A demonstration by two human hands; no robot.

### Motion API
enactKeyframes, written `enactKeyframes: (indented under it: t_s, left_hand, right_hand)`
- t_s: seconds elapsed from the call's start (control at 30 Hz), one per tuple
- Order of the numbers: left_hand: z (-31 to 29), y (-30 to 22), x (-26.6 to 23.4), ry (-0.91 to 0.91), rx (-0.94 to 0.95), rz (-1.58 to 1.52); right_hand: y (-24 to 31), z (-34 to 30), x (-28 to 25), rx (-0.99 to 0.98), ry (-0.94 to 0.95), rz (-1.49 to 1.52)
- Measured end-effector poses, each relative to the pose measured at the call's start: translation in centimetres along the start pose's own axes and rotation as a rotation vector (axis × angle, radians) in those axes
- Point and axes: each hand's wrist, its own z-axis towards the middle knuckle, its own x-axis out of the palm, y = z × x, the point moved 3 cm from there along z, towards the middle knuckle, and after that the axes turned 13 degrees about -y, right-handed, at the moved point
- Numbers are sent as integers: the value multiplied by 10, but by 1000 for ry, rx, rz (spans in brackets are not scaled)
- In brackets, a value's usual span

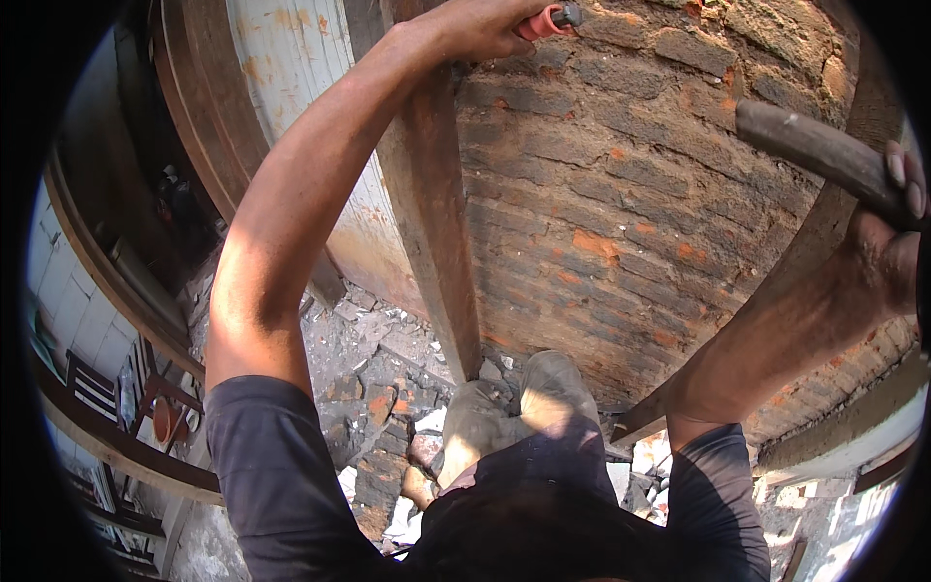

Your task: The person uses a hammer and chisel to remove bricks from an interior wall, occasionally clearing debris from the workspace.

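Note:
At the top, my left hand (485, 27) is closed around a chisel with a red grip (549, 23). Its grey metal end sticks out past my fingers, and the rest is hidden or out of view. The brick wall (621, 194) rises behind it, rough and worn, with orange patches of broken brick. Off to the right, my right hand (897, 209) grips a thick dark wooden handle (815, 150), raised in front of the wall. Whatever is on its other end lies beyond the picture's edge.
A wooden post (432, 223) stands left of the brickwork, beside a white painted panel (291, 68). Another timber (766, 301) runs along the right. Broken bricks and rubble (383, 412) cover the ground around my legs (558, 398). Dark slatted furniture (92, 388) stands at the far left.

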Motion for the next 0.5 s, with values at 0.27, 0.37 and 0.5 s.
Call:
enactKeyframes:
  t_s: [0.27,0.37,0.5]
  left_hand:
    - [-8,-3,0,-151,10,-118]
    - [-9,-6,-8,-55,-3,-125]
    - [-9,-12,-18,-7,-71,-97]
  right_hand:
    - [-113,-147,-6,934,244,-609]
    - [-71,-130,-1,800,270,-525]
    - [7,-47,11,202,107,-243]
